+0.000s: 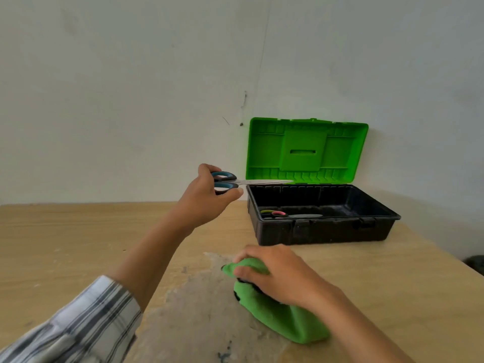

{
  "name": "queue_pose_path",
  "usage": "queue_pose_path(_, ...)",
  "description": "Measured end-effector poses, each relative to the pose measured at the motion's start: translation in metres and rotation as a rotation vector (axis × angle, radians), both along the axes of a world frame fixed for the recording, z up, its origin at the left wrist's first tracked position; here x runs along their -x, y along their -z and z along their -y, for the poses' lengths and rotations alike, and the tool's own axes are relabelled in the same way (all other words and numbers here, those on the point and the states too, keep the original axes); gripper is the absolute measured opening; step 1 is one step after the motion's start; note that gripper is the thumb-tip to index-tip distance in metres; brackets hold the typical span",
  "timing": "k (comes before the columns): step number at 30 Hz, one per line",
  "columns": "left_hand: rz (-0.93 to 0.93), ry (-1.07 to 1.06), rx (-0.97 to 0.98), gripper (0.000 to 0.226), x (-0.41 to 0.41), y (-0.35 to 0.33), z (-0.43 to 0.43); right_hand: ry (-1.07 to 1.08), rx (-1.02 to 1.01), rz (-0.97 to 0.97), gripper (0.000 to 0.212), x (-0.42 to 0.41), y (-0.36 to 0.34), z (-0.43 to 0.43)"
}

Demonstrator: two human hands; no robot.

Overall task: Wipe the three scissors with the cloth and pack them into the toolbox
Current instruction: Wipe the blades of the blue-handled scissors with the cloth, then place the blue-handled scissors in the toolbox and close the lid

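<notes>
One wall (131, 87), pale and scuffed, fills the upper half. One wooden worktop (78, 244) lies below it, with a worn grey patch (199, 310) toward the near side. One toolbox (322, 231) stands at the right rear of the worktop, close to the wall: black tray, green lid (303, 150) swung up and leaning back. One green cloth (282, 318) lies bunched on the worktop in front of the toolbox, apart from it. One striped sleeve (86, 318) at lower left is cut off by the edge.

Two hands, apart. The left hand (207, 197) is raised above the worktop, left of the toolbox. Its fingers curl round the handles of the blue-handled scissors (251, 182). The blades are together, level and pointing right, with the tip reaching over the tray's rear left corner. The right hand (277, 273) sits on the cloth's left end, fingers curled over a bunched fold and clutching it.

Inside the tray, along its front wall, lie the packed scissors (290, 214), blade pointing right. A yellow-green loop and a pink loop show at the handle end. Cannot tell whether that is one pair or two; the front wall hides the lower part. Scissors counted for certain: two.

Black bits (237, 294) show at the cloth's edge under the right hand, and I cannot make them out. A dark object (475, 263) at the right edge, beyond the worktop, is cut off.
</notes>
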State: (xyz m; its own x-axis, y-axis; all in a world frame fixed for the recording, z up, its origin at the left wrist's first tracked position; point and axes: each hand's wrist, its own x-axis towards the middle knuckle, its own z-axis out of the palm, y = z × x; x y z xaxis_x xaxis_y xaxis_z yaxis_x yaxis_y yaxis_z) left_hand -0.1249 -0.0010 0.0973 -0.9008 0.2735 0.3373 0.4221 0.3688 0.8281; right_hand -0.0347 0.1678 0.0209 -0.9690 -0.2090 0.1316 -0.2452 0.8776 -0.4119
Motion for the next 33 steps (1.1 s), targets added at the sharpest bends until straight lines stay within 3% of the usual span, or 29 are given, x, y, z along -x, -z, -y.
queue_pose_path(4,0.022,0.063,0.121,0.044,0.011,0.002,-0.035,-0.136,0.143,0.06,0.05,-0.005,-0.008,-0.026)
queue_pose_path(8,-0.003,0.07,0.323,0.05,0.03,0.008,-0.071,0.043,0.29,-0.006,0.044,-0.006,-0.011,-0.081)
queue_pose_path(12,-0.065,-0.007,0.566,0.062,0.048,0.014,-0.114,0.228,0.233,-0.048,0.029,0.002,0.015,-0.14)
queue_pose_path(16,-0.052,-0.022,0.74,0.072,0.07,0.024,-0.158,0.255,0.175,-0.045,0.015,0.009,0.049,-0.172)
queue_pose_path(20,-0.05,-0.02,0.917,0.084,0.094,0.037,-0.191,0.228,0.013,-0.068,0.028,0.011,0.069,-0.182)
queue_pose_path(33,0.149,-0.018,1.046,0.097,0.137,0.079,-0.216,0.24,0.08,-0.075,0.02,0.019,0.078,-0.184)
